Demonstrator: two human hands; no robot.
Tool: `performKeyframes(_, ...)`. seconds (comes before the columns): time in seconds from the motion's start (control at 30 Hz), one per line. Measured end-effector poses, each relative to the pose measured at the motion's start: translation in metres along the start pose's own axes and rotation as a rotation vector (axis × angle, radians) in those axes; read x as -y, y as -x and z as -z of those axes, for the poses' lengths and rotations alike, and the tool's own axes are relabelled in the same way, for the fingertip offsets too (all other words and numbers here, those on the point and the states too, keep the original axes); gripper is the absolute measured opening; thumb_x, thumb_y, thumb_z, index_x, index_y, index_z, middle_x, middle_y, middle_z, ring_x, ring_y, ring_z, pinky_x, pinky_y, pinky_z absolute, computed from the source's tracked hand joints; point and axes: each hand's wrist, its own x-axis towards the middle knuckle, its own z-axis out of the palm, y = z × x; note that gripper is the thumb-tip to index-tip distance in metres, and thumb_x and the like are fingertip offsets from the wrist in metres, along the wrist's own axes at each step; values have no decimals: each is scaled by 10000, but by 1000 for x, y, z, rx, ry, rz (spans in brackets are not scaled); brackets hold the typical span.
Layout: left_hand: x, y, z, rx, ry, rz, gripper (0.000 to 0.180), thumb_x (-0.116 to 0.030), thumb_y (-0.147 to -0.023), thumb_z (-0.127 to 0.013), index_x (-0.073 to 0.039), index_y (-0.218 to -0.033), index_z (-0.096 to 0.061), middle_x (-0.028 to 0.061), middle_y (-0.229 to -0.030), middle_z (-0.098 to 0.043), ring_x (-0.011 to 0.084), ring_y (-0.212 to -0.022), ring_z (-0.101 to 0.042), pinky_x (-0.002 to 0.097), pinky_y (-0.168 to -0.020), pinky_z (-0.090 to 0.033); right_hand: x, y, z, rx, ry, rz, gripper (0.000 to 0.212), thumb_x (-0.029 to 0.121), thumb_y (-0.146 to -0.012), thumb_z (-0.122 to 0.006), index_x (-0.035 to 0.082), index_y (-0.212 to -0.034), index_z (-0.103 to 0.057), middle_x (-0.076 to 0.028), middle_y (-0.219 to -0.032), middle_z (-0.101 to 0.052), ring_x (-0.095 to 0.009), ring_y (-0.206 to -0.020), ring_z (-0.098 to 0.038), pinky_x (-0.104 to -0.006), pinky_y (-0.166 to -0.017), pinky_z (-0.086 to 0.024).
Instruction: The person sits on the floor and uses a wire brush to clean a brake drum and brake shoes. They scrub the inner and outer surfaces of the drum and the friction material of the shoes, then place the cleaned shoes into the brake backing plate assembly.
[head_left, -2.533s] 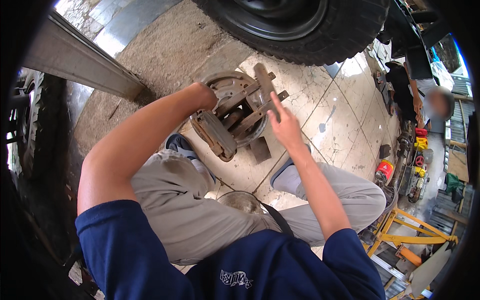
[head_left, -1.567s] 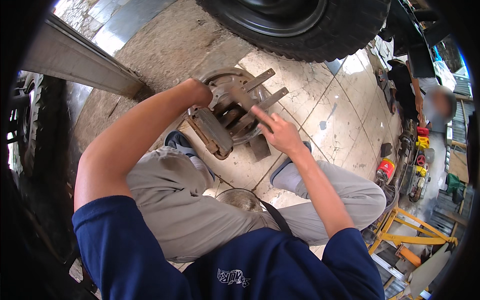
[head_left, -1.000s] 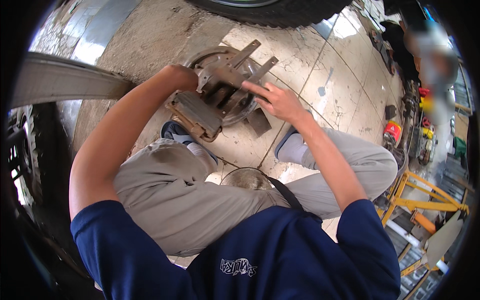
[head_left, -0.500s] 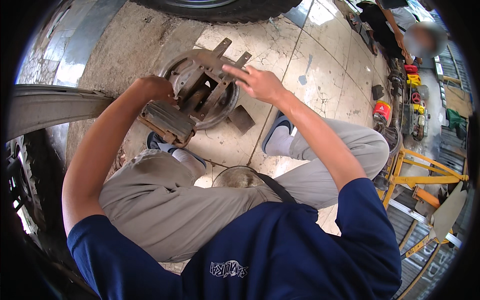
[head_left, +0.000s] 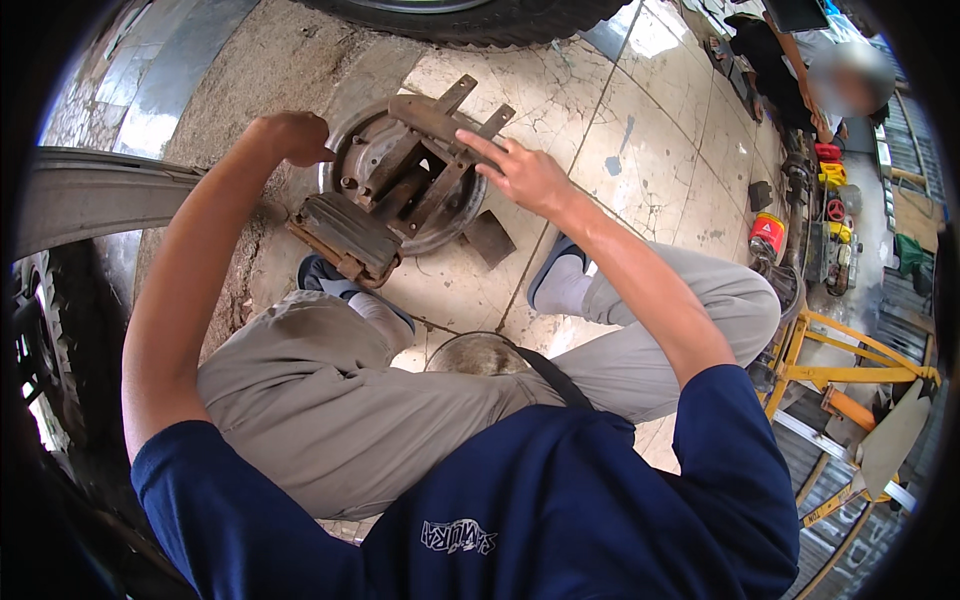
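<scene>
On the floor in front of me is a round, worn metal base point(head_left: 455, 225), shaped like a wheel rim, with a rusty metal frame point(head_left: 430, 195) on it. Two flat bars stick out of its far side. At its near left sits a thick dark ribbed block point(head_left: 345, 238) with rusty edges. My right hand point(head_left: 528, 178) is closed round the narrow end of a long brown hand tool point(head_left: 425, 115), whose wider end lies over the frame; its exact kind is unclear. My left hand point(head_left: 292, 138) is curled at the base's far left rim, its fingers partly hidden.
A dark flat plate point(head_left: 490, 240) lies near my right foot. A tyre point(head_left: 480, 25) stands at the far edge, and a metal beam point(head_left: 110, 205) juts in from the left. On the right are a red tin point(head_left: 767, 235), a yellow metal frame point(head_left: 850, 375) and another person point(head_left: 770, 60).
My left hand has moved up and left, from beside the ribbed block to the base's far left rim. The brown tool, blurred before, now shows more sharply; my right hand has shifted slightly.
</scene>
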Motion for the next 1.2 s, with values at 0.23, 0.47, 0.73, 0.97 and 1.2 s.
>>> performKeyframes(0.23, 14, -9, -4, -3, -22, 8, 552, -539, -988, -517, -50, -1142, -720, 193, -1188, -696, 386, -1145, -639, 470, -978, -507, -4, -2, -2, 40, -30, -67, 641, 451, -1028, -508, 428, -1587, -196, -205, -844, -614, -341, -659, -695, -417, -585, -620)
performKeyframes(0.47, 7, -9, -7, -91, 82, 18, 528, -541, -995, -517, -71, -1136, -714, 187, -1156, -702, 366, -1121, -651, 474, -967, -504, -1, -6, 9, 105, -3, -95, 638, 457, -1027, -500, 414, -1589, -201, -215, -886, -644, -365, -718, -703, -420, -605, -624)
performKeyframes(0.73, -1, -13, 4, -757, -258, -227, 298, -366, -1003, -547, -105, -1084, -664, 87, -1002, -704, 268, -971, -689, 434, -852, -538, 4, -1, 13, 76, -67, -161, 629, 380, -1007, -565, 440, -1563, -276, -216, -917, -660, -398, -757, -697, -462, -657, -587)
performKeyframes(0.97, -23, 11, 45, -697, 29, -60, 426, -437, -1043, -465, -77, -1030, -692, 145, -916, -736, 321, -860, -724, 457, -765, -589, 22, 12, 12, 159, -19, -68, 611, 377, -996, -583, 430, -1546, -321, -202, -929, -670, -401, -745, -696, -473, -632, -591)
performKeyframes(1.2, -26, 4, 19, -259, -36, -103, 453, -476, -1039, -465, -95, -1147, -684, 147, -1025, -737, 337, -997, -706, 457, -874, -563, 26, 16, 14, 149, -32, -66, 638, 356, -988, -602, 416, -1555, -315, -224, -928, -666, -431, -769, -683, -494, -646, -567)
